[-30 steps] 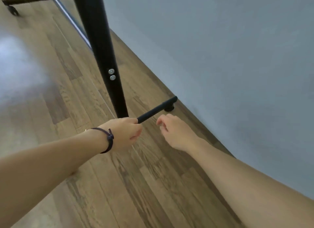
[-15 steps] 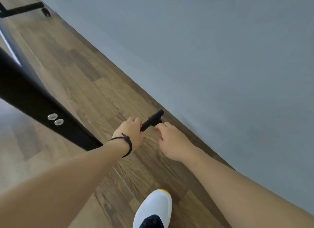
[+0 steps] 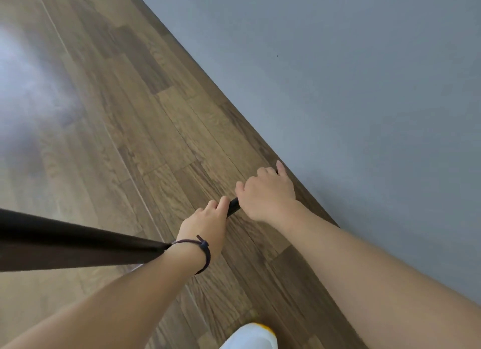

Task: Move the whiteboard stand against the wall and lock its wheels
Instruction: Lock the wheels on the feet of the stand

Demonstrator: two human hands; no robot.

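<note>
The whiteboard stand's black upright post (image 3: pixel 65 242) crosses the lower left of the head view and ends behind my left wrist. Its black foot bar (image 3: pixel 233 207) lies low over the wooden floor, only a short piece showing between my hands. My left hand (image 3: pixel 205 225), with a dark band on the wrist, is closed around the foot bar. My right hand (image 3: pixel 265 192) rests over the bar's far end near the grey wall (image 3: pixel 351 88), fingers curled down; the wheel beneath it is hidden.
Wood-plank floor (image 3: pixel 130 114) runs diagonally, meeting the wall along a line from top centre to lower right. My white shoe with a yellow tip (image 3: pixel 251 335) stands at the bottom edge. A bright glare patch (image 3: pixel 23 70) lies on the floor at left.
The view has swung right, so the post now lies lower and flatter. My right hand has moved forward over the bar's end, covering the wheel. My left hand stays on the bar.
</note>
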